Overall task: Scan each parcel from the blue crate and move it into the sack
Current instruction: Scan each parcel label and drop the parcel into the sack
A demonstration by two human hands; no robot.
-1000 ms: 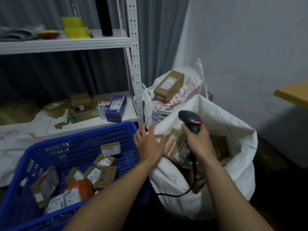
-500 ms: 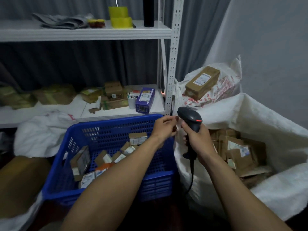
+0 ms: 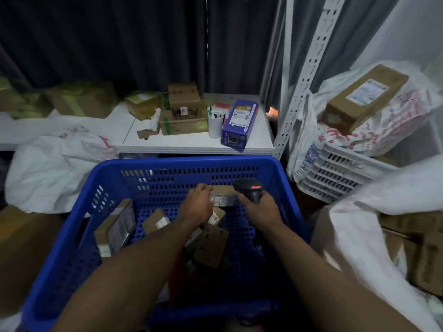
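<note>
Parcel (image 3: 224, 198) between the hands, a small labelled cardboard box in the blue crate (image 3: 191, 161), looks light and stiff, best held by its long edges; left hand (image 3: 197, 204) lies on its left end, grip unclear, right hand (image 3: 262, 208) is closed around the scanner (image 3: 249, 189).

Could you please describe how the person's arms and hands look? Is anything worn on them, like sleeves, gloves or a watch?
Both arms are bare as far as the frame shows: no sleeve on the left forearm or the right forearm. The left hand and the right hand wear no gloves. I see no watch, bracelet or ring, though the picture is somewhat blurred.
</note>
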